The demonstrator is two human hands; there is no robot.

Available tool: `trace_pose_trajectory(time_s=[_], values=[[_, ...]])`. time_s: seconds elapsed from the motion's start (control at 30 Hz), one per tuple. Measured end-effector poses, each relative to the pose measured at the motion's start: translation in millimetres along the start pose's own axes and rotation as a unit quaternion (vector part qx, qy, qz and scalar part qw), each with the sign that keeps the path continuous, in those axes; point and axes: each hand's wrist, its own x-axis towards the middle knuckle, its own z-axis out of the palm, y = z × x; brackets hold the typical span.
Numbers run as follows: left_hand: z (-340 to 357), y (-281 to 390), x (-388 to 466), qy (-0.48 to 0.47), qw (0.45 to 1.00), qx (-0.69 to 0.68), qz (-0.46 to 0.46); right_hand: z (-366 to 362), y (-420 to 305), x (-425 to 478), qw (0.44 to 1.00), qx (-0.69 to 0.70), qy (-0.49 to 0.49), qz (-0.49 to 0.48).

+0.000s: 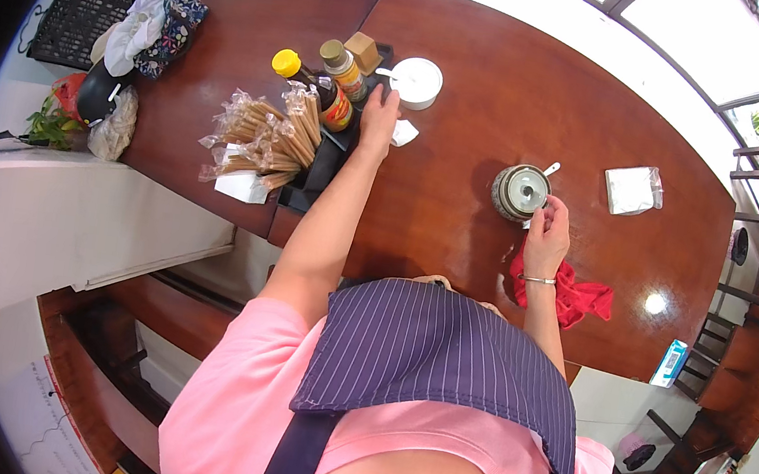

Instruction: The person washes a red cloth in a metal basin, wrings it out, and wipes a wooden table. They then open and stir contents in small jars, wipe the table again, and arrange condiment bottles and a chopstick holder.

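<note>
My left hand (378, 122) is at the right side of a black condiment caddy (326, 165), its fingertips near the caddy's edge; its grip is unclear. Just beyond these fingers stands a white lidded container (417, 84) with a white spoon at its left. A folded white tissue (404, 133) lies beside the hand. My right hand (549, 236) has its fingertips at the near right rim of a patterned jar (520, 193) with a glass lid. A white spoon handle (552, 168) sticks out of this jar. Whether the fingers grip the rim is hidden.
The caddy area holds a yellow-capped sauce bottle (326, 97), a shaker bottle (343, 72), a wooden toothpick box (363, 53) and wrapped chopsticks (267, 132). A red cloth (576, 297) lies under my right wrist. A tissue packet (633, 190) sits farther right on the wooden table (457, 197).
</note>
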Motion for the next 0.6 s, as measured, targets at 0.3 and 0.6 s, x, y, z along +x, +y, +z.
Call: trace_pose_trajectory(time_s=[0.3, 0.6], values=[[-3, 8, -26, -0.064, 0.988, 0.141, 0.024, 8, -34, 4, 0.995, -0.012, -0.011, -0.100], [-15, -9, -130, -0.183, 0.976, 0.114, -0.026, 71, -75, -8, 0.954, -0.085, -0.155, -0.244]])
